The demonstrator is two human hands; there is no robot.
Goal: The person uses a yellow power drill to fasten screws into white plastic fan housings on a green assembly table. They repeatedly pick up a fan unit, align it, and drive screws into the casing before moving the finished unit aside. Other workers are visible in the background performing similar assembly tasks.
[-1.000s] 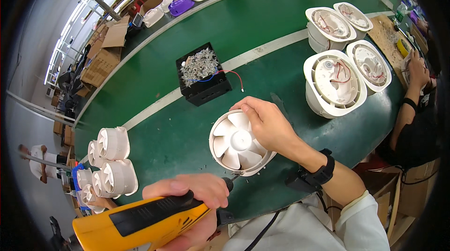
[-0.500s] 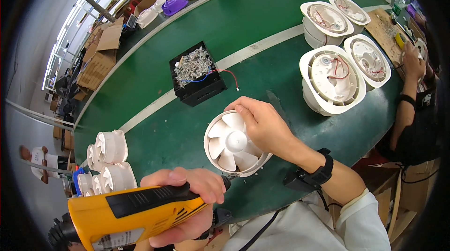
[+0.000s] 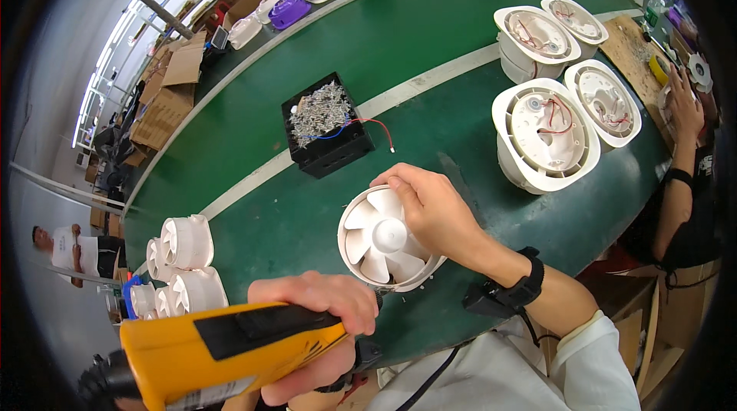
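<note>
My left hand is wrapped round a yellow and black electric screwdriver at the lower left. Its front end points toward the near edge of a round white fan housing; my fingers and the glare of the rim hide whether the tip touches it. Inside the housing sits a white fan wheel with several blades, facing up. My right hand grips the far right rim of the housing, thumb and fingers closed over it.
A black box of screws, with a red and blue wire, stands beyond the housing. Several white bases with red wires stand at right. More fan housings are stacked at left. A co-worker's hand is at far right, near a yellow tape roll.
My left hand and the screwdriver have shifted slightly right. My right hand keeps its hold on the fan housing. The co-worker's hand has moved a little.
</note>
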